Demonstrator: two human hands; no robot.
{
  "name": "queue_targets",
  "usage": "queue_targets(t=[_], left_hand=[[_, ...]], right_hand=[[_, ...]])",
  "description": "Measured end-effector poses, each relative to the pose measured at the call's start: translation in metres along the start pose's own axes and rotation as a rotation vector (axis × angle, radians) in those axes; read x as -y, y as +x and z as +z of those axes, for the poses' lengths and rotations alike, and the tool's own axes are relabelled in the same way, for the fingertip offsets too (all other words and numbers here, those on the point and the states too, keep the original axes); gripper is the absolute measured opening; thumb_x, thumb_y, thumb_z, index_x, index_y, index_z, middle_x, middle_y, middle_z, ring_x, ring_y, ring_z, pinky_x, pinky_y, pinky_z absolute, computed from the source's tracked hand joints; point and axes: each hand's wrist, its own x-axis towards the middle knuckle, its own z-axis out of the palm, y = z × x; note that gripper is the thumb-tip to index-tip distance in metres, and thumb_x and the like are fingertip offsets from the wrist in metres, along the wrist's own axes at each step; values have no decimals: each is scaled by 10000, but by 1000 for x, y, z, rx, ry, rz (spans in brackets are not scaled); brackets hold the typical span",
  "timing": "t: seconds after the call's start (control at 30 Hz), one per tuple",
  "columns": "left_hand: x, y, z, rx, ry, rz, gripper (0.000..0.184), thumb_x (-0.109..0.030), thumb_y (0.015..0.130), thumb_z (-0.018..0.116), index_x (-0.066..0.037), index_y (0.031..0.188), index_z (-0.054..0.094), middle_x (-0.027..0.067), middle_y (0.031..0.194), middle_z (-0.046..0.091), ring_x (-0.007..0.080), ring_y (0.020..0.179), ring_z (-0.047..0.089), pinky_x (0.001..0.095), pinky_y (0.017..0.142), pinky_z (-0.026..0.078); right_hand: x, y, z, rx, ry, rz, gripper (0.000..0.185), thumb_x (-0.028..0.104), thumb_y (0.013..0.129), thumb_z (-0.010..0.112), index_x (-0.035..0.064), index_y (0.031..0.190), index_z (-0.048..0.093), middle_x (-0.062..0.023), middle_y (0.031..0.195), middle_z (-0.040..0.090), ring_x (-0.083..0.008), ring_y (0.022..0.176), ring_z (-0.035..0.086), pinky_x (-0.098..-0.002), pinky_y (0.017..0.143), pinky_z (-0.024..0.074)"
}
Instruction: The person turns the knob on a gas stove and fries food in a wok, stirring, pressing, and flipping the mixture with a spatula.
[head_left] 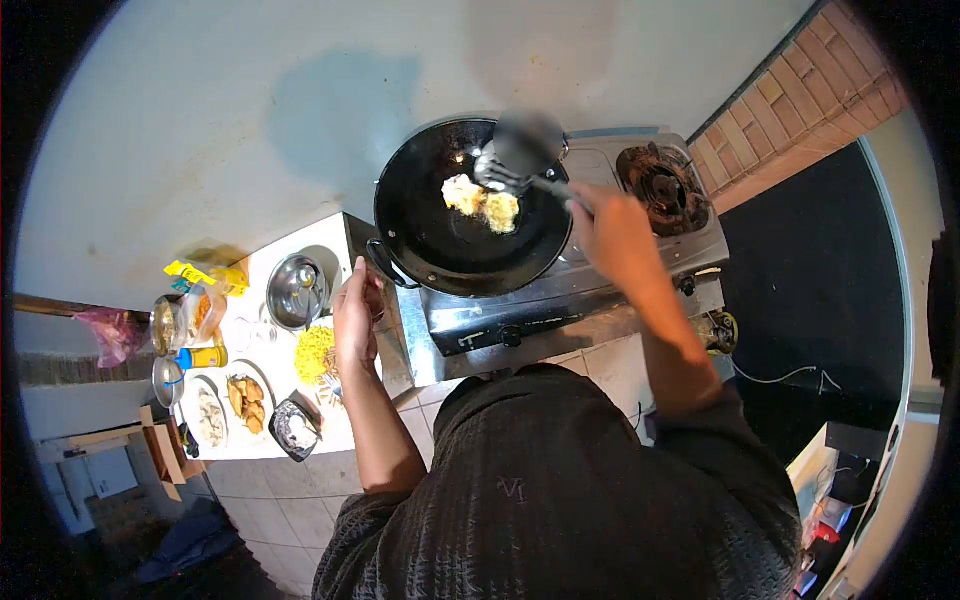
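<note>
Inside wok (440, 250) | food pieces (501, 212) left of right-hand fingers (584, 212) | utensil (549, 187) gripped

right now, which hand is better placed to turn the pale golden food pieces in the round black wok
Likely the right hand: it holds a long-handled grey utensil over the wok, near the pieces. The left hand is outside the wok.

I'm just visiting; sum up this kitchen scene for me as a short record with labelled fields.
Right hand: gripping a utensil, its head blurred, over the wok
Left hand: beside the wok's handle; contact unclear
Wok: on the stove, holding two pale-yellow food pieces
Right burner: uncovered
White table: metal bowl, yellow food, browned pieces
</note>
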Motion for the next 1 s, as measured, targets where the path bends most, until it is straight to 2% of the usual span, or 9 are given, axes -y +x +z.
queue_targets(t=[0.13,0.37,0.43,0.67,0.73,0.93,1.0], left_hand=[[-6,-4,7,-31,26,4,398,-392,924,494,-66,699,535,-68,510,328,45,458,254,233,456,164],[0,0,2,-4,29,-21,396,-399,929,475,-73,712,532,-70,523,314,47,473,246,236,464,167],[1,0,1,-17,26,-25,394,-400,928,476,-76,712,531,-72,526,309,47,477,246,235,466,167],[2,-1,-5,7,-1,-18,390,-401,927,481,-82,706,520,-73,529,318,46,477,250,235,467,168],[3,0,-7,6,-10,-3,389,-400,927,484,-82,705,518,-73,530,321,46,476,250,235,466,167],[5,3,-5,-23,-5,-14,381,-391,928,490,-83,705,524,-76,526,328,46,470,251,234,463,165],[6,5,-7,25,8,-14,374,-403,914,499,-71,742,521,-53,523,367,62,451,293,233,448,189]], right_hand=[[-17,33,3,92,-316,-145,107,30,746,532,-11,809,609,-203,725,607,-385,694,602,-449,644,489],[6,56,14,171,-465,-280,91,54,682,552,1,670,624,-201,687,614,-353,676,626,-451,598,495],[11,58,18,273,-475,-266,86,68,668,568,13,636,628,-199,683,621,-348,656,633,-453,584,498],[-3,62,30,285,-381,-271,95,65,676,563,13,660,640,-195,679,622,-354,653,633,-450,597,504],[0,67,23,216,-410,-261,99,69,678,560,10,658,636,-196,691,623,-359,670,631,-451,599,504],[14,77,16,256,-499,-291,105,88,664,565,15,660,641,-189,692,623,-357,669,627,-450,589,500],[20,81,16,262,-497,-281,104,90,655,571,21,668,648,-187,692,624,-356,663,627,-444,591,503]])
